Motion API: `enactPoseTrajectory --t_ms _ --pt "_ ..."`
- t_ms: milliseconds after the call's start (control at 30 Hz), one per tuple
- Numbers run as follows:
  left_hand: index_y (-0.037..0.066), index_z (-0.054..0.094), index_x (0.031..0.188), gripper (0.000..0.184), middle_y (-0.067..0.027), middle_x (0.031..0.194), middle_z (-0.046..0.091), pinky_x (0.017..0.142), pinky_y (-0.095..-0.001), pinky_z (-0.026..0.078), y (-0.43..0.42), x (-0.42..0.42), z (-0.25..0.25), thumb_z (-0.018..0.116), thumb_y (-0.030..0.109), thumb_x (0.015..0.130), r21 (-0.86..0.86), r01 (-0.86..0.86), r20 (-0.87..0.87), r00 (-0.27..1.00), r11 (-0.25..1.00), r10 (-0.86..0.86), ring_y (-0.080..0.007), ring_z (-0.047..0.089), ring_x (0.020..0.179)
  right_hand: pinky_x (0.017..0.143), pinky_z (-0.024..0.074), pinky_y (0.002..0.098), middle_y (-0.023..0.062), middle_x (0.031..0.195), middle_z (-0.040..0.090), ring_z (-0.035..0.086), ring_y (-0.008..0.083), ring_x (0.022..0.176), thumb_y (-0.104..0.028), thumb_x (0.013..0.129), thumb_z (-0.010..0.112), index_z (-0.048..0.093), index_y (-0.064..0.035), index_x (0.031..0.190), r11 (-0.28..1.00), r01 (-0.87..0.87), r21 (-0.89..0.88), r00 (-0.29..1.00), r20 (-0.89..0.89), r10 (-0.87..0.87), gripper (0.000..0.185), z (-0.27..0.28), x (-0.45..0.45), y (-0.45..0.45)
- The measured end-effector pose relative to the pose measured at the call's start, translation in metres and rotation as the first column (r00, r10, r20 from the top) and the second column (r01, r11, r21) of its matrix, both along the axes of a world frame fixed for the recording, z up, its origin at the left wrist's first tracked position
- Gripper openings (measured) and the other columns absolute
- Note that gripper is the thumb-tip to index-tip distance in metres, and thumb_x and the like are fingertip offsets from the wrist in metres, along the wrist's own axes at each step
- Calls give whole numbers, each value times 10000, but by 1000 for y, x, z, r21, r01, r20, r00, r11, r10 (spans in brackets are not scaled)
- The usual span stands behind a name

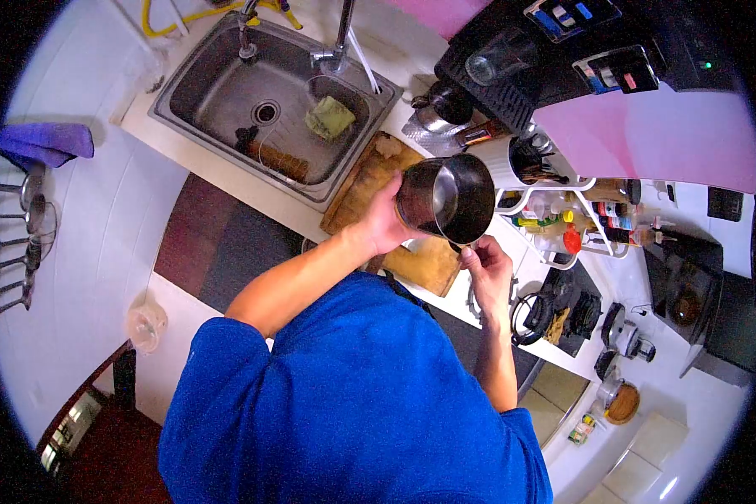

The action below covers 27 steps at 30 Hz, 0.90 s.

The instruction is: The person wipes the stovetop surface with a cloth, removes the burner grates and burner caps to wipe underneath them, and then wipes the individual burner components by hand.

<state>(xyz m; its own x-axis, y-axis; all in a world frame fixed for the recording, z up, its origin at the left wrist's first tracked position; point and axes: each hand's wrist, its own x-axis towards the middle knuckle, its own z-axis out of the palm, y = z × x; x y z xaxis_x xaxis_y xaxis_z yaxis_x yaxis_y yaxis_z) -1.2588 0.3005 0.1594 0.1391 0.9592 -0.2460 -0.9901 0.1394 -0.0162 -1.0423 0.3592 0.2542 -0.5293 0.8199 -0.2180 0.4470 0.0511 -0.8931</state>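
A dark metal pot (445, 197) is tilted in front of my chest, above the counter, and its shiny inside shows. My left hand (385, 220) supports it from the left side, palm against the wall and fingers partly behind it. At the pot's lower right edge, my right hand (489, 265) pinches it with thumb and fingers; whether a handle is there I cannot tell. Beneath the pot lies a wooden cutting board (363, 186), and a second brown wooden piece (424, 267) sits close to my body.
A steel sink (202, 101) at the upper left holds a greenish sponge cloth (330, 118) and a brown scrubber (281, 161), below a faucet (332, 60). To the right stand a white utensil holder (494, 161), a rack of bottles (554, 220) and a stove (567, 307). Ladles (34, 214) hang left.
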Motion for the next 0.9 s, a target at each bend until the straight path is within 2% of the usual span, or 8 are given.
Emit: enactPoseTrajectory --t_ms 133,200,367,433,633,833,900 --pt "202 456 1491 651 -83 1496 514 1110 -640 360 9 7 4 303 628 1022 -2 -11 -11 1000 1000 11 -336 494 1361 690 510 266 27 823 664 608 102 741 -197 969 696 609 9 990 998 -9 55 999 45 7 225 4 9 3" --pt "199 449 1492 639 -81 1493 516 1110 -633 362 12 10 8 280 610 1034 70 -3 -13 1000 998 4 -333 492 1363 697 503 266 25 821 659 603 99 749 -216 982 679 606 12 984 995 -34 95 998 52 29 239 7 13 4" --pt "198 450 1489 647 -85 1489 519 1116 -624 359 14 15 22 270 619 1032 54 -4 -38 999 999 6 -335 494 1360 714 475 271 29 801 634 568 108 755 -227 996 655 595 16 966 994 -46 96 999 22 44 252 8 21 8" --pt "163 537 1412 603 -102 1394 604 1096 -611 387 14 16 20 277 566 1046 73 -6 30 1000 997 4 -309 556 1299 714 471 281 32 793 624 560 112 760 -231 999 646 589 16 953 992 -62 110 997 49 56 258 9 23 8" --pt "176 562 1387 602 -103 1377 616 1080 -645 385 10 16 20 296 588 1037 0 33 -2 999 999 -33 -327 566 1284 717 473 296 43 790 621 562 123 765 -201 994 631 589 20 946 993 -61 106 997 59 55 230 8 24 6" --pt "184 559 1390 625 -100 1391 607 1076 -654 384 8 19 12 307 621 1020 105 39 52 998 994 -45 -332 553 1297 717 477 302 47 798 625 565 127 764 -161 985 621 593 23 952 992 -68 107 995 83 59 189 10 25 4" --pt "184 559 1390 629 -101 1394 604 1076 -659 383 6 21 11 298 623 1021 75 49 43 998 996 -52 -336 551 1297 721 477 301 46 801 626 565 127 767 -159 984 625 593 23 954 992 -67 108 993 101 56 186 12 26 1"
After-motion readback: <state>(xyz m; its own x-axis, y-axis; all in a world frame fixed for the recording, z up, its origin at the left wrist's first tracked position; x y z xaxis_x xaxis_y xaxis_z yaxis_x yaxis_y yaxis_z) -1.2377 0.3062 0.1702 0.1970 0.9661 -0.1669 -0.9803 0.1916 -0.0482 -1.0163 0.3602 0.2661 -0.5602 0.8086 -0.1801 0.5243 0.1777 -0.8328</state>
